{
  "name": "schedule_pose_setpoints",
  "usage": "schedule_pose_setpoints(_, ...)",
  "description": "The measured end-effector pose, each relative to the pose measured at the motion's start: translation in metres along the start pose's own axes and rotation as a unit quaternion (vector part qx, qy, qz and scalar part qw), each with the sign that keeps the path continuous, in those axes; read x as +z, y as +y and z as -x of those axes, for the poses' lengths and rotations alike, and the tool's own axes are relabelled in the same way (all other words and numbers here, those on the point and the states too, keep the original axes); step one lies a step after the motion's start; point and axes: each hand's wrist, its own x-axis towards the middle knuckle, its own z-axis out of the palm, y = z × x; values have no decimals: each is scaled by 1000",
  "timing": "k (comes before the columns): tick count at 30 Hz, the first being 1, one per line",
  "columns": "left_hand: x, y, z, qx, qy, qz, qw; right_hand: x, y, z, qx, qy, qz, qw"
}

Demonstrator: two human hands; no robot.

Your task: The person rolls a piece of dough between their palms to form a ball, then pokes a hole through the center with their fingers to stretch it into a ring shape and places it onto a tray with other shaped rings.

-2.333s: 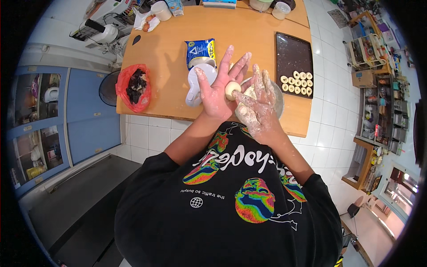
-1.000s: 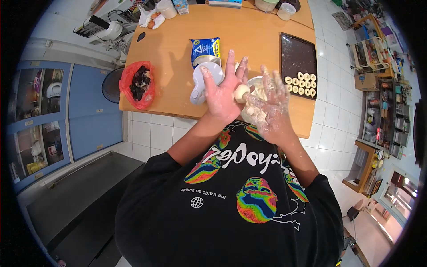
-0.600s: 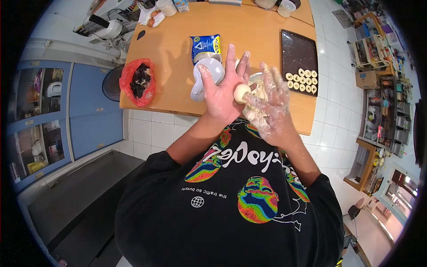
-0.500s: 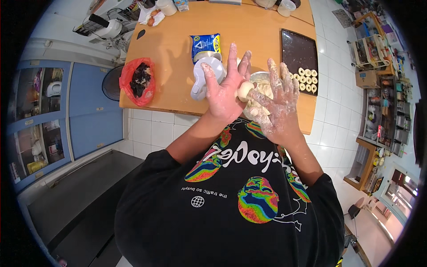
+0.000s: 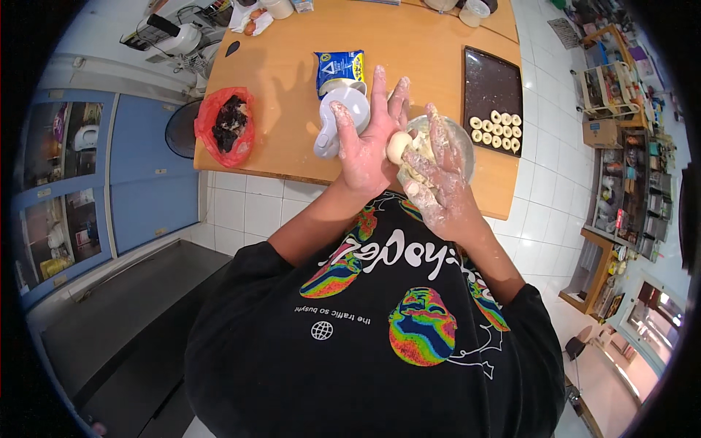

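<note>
My left hand point(image 5: 365, 153) is open, palm up with fingers spread, and a pale dough ball point(image 5: 399, 146) rests at its palm's edge. My right hand point(image 5: 442, 182), thickly coated in flour and dough, has its fingers extended, the forefinger touching the ball. A metal bowl point(image 5: 465, 147) of pale dough lies beneath my right hand, partly hidden. Behind my left hand are a white lidded plastic appliance or container point(image 5: 328, 135) and a blue packet point(image 5: 339, 69). A dark tray point(image 5: 493, 80) at the right bears several small dough rings point(image 5: 497, 131).
A red plastic bag point(image 5: 212, 117) with dark contents lies at the left of the wooden table point(image 5: 277, 153). Eggs point(image 5: 254, 22), tubs point(image 5: 475, 13) and a white mixer point(image 5: 182, 36) stand farther back. Blue cabinets point(image 5: 150, 197) are on the left, crowded shelves point(image 5: 628, 182) on the right.
The dough ball stays between my hands, which have shifted slightly up and right since the earliest frame. My right hand's fingers have drawn closer together since half a second ago, uncovering more of the bowl.
</note>
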Motion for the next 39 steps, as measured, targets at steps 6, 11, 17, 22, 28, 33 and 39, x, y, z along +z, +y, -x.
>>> schedule_pose_setpoints(6, -4, -3, 3, 0, -23, 21, 999, -1, 6, 4, 12, -44, -92, 995)
schedule_pose_setpoints(11, -5, -3, 3, -12, -10, 6, 1000, -6, -8, 0, 0, 4, 100, 995)
schedule_pose_setpoints(17, 2, 1, -1, -2, -23, 29, 999, 1, -5, 9, 24, -32, -94, 995)
schedule_pose_setpoints(22, -1, -5, -2, -4, -21, 18, 1000, -15, -5, 2, -2, -41, 42, 998)
schedule_pose_setpoints(28, 3, -1, -2, 1, -13, 6, 1000, -8, -11, -3, -11, 12, 98, 995)
schedule_pose_setpoints(33, 3, 2, -2, 9, -18, 11, 1000, -3, -7, 4, 6, -6, -42, 999)
schedule_pose_setpoints(39, 2, -1, -5, 6, -35, 15, 999, -21, 0, -3, -17, -19, 154, 988)
